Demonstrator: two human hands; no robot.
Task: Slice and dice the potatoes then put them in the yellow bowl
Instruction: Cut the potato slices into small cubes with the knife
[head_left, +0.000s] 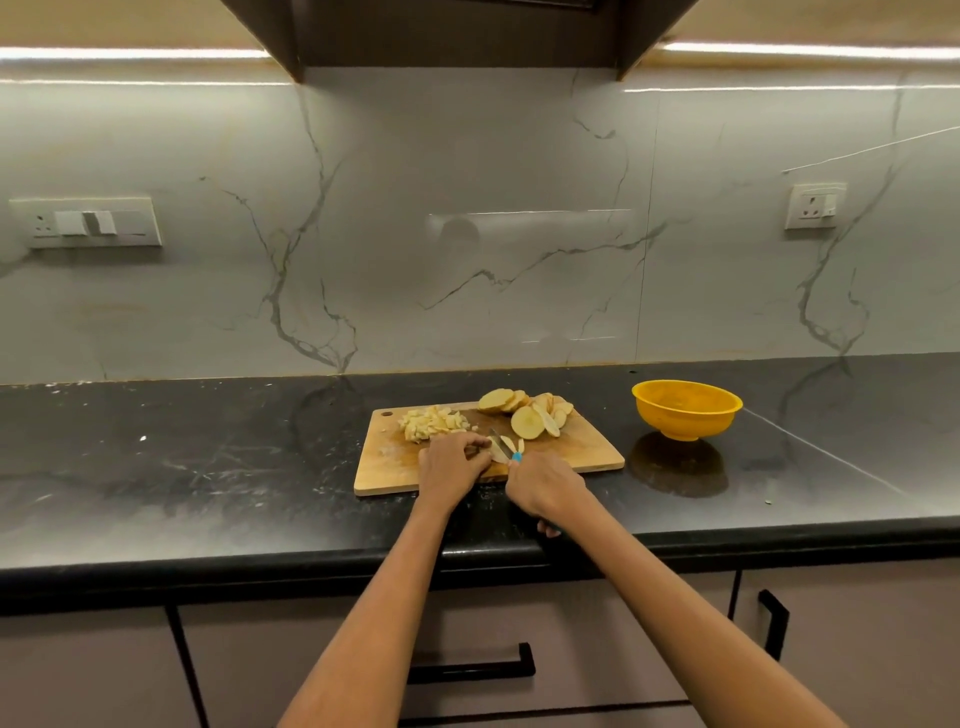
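Note:
A wooden cutting board lies on the black counter. Round potato slices are piled at its back right, and a heap of diced potato sits at its back left. My left hand curls over potato strips near the board's middle, holding them down. My right hand grips a knife with a blue handle, its blade resting across those strips. The yellow bowl stands to the right of the board; I see nothing inside it.
The black counter runs left and right, with its front edge just below my hands. A marble backsplash with wall sockets rises behind. Drawers with black handles sit under the counter.

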